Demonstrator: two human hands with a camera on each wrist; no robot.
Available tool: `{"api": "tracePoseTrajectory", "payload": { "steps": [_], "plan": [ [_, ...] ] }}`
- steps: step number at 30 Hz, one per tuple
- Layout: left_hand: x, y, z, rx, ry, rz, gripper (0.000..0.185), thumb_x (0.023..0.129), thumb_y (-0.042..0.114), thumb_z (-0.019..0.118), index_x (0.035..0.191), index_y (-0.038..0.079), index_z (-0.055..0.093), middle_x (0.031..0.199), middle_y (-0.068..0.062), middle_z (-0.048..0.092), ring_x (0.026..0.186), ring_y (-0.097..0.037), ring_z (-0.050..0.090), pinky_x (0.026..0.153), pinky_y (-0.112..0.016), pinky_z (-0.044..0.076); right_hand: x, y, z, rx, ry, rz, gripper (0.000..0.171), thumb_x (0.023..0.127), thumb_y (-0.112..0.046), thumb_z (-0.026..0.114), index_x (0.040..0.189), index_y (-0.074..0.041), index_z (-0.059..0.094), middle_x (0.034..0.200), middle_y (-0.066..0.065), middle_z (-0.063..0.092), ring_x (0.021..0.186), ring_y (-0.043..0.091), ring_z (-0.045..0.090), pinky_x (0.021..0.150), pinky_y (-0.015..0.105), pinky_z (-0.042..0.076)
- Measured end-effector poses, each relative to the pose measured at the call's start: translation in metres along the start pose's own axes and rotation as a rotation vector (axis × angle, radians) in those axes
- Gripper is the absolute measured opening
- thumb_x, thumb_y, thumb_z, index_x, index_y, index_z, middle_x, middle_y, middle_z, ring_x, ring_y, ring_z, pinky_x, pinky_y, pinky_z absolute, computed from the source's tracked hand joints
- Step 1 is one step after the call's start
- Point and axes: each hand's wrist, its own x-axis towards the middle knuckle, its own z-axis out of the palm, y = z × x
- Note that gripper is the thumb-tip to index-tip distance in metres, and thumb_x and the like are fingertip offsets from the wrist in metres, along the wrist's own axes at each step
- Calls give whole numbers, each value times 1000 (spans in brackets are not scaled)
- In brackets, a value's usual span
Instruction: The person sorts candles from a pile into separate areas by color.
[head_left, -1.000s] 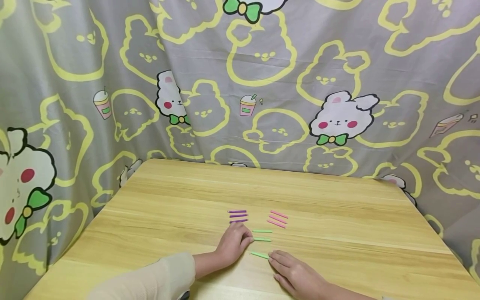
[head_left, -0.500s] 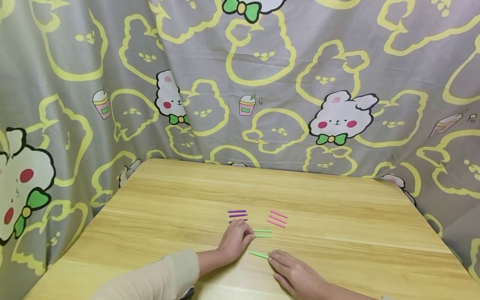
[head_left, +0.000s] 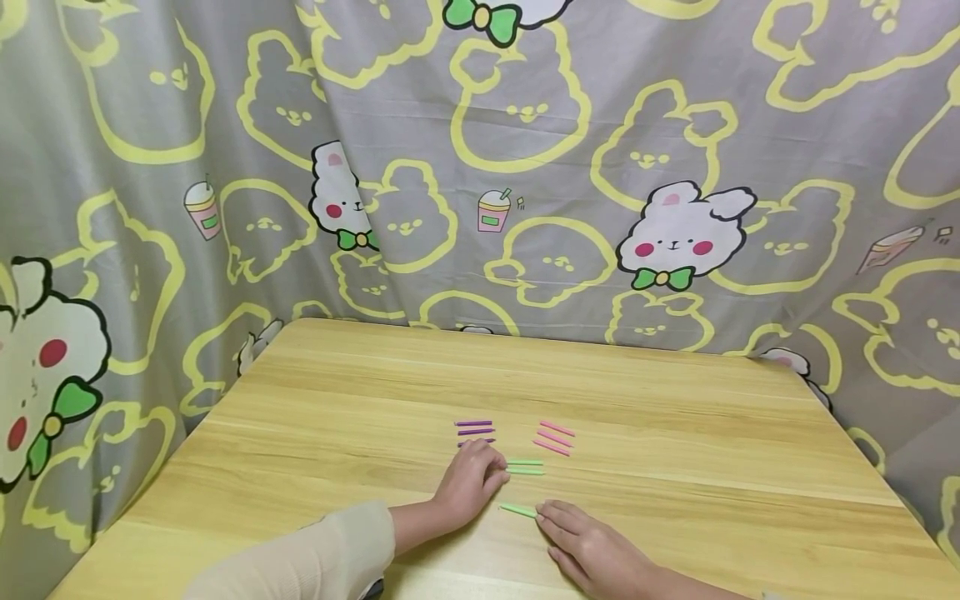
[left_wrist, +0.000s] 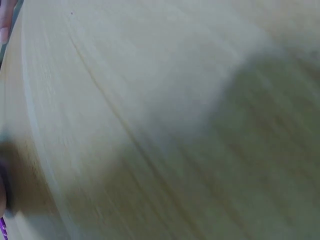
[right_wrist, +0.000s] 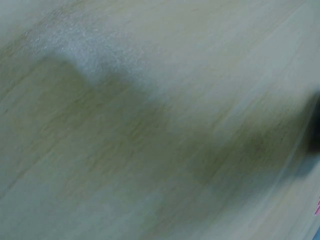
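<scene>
Three thin green candles lie near my hands in the head view. Two are side by side, the far green candle (head_left: 527, 462) and the middle green candle (head_left: 527, 472). My left hand (head_left: 467, 483) pinches the middle one's left end, and its fingers hide the left ends of both. Closer to me lies a third green candle (head_left: 517, 509), tilted. My right hand (head_left: 588, 546) rests on the table with straight fingers, its fingertips touching that candle's right end. Both wrist views show mostly blurred tabletop and shadow.
Beyond my left hand lie three purple candles (head_left: 476, 432) in a row, the nearest partly behind the fingers. Three pink candles (head_left: 555, 437) lie slanted to their right. A patterned grey curtain (head_left: 420, 125) hangs behind the wooden table (head_left: 675, 417).
My left hand has shifted slightly away from me, bringing the middle green candle closer to the far one and roughly parallel with it. My right hand has stayed in place.
</scene>
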Motion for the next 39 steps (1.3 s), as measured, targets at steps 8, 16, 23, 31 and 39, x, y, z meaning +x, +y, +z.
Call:
{"api": "tracePoseTrajectory", "payload": {
  "steps": [8,16,23,31,39],
  "plan": [
    [-6,-3,-8,-45,5,48,7,83,15,66,88,9,65,87,2,59,82,-9,48,73,-21,47,-1,0,0,-7,5,3,32,92,-23,57,115,-1,63,117,9,64,107,21,62,90,24,51],
    [-14,-3,-15,-107,-25,44,11,84,18,66,91,11,66,89,4,60,83,-7,49,76,-20,47,-1,1,-1,-6,18,-3,31,92,-22,57,114,-1,63,117,9,64,106,21,62,90,25,51],
    [-22,-2,-15,-168,-50,43,9,82,19,67,87,11,66,84,6,59,78,-4,47,68,-15,44,0,0,-2,9,-2,18,32,91,-20,59,115,-1,63,118,9,64,107,21,62,88,27,52],
    [-27,-2,-14,-162,-82,60,15,77,23,73,85,12,67,82,6,58,78,-3,46,69,-14,43,0,-1,-2,24,-32,32,32,90,-19,60,116,-1,62,119,9,63,108,21,61,86,28,53],
    [-26,1,-12,-107,-115,65,9,78,22,73,81,14,68,81,8,59,77,0,43,68,-13,40,0,0,-2,18,-30,34,31,91,-20,59,115,-1,63,118,8,64,107,20,61,86,27,53]
  ]
}}
